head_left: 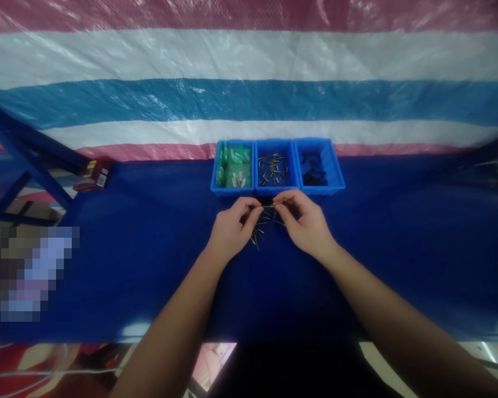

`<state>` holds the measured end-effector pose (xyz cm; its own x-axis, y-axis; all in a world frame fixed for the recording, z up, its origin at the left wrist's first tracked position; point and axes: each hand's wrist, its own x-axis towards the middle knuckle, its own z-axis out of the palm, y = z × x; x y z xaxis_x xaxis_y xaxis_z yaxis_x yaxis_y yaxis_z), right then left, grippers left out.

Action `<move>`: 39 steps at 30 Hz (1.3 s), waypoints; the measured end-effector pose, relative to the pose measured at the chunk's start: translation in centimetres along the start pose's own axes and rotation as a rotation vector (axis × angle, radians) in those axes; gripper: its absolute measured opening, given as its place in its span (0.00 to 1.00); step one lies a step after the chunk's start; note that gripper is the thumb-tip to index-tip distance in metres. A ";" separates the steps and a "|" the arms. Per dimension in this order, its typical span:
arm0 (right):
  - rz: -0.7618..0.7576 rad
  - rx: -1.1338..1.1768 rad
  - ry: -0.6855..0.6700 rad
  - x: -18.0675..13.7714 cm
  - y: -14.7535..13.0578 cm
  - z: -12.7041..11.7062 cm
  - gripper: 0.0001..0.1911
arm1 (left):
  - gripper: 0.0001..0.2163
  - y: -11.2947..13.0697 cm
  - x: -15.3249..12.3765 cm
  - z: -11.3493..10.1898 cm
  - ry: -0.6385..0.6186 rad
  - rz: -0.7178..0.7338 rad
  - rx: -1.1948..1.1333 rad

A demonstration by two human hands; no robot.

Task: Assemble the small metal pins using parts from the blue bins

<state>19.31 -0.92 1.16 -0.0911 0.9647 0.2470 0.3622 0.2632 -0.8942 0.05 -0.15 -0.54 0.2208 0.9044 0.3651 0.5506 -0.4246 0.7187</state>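
Note:
My left hand (236,224) and my right hand (302,221) meet over the blue table, thumb and fingers pinched on each. Between their fingertips runs a thin metal rod (268,207), gripped at one end by each hand; its exact kind is too small to make out. Below the fingers lies a loose pile of slim dark and brass-coloured rods (255,239), partly hidden by my hands. Just beyond stands a blue bin (274,189) with many similar thin pieces (274,168) in it.
A left blue bin (232,192) holds green plastic bags and small white pieces (238,179). In the right blue bin (324,190) are dark pieces (313,168). A dark red box (93,174) sits at the table's far left, near a blue metal frame (37,149). Striped sheeting (249,99) hangs behind.

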 end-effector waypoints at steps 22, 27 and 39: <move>0.142 0.382 0.085 0.0 -0.4 0.8 0.06 | 0.05 0.0 -0.1 0.0 0.023 0.065 -0.003; 0.116 0.346 0.054 -0.2 -0.5 0.8 0.05 | 0.07 0.2 -0.1 -0.3 0.009 0.065 0.019; 0.116 0.359 0.087 -0.1 -0.4 0.7 0.05 | 0.04 -0.1 -0.2 -0.1 0.039 0.072 -0.029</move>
<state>18.54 -1.12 1.24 0.0163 0.9880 0.1537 0.0165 0.1535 -0.9880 -0.08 -0.26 -0.61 0.2269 0.8693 0.4391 0.5110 -0.4901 0.7062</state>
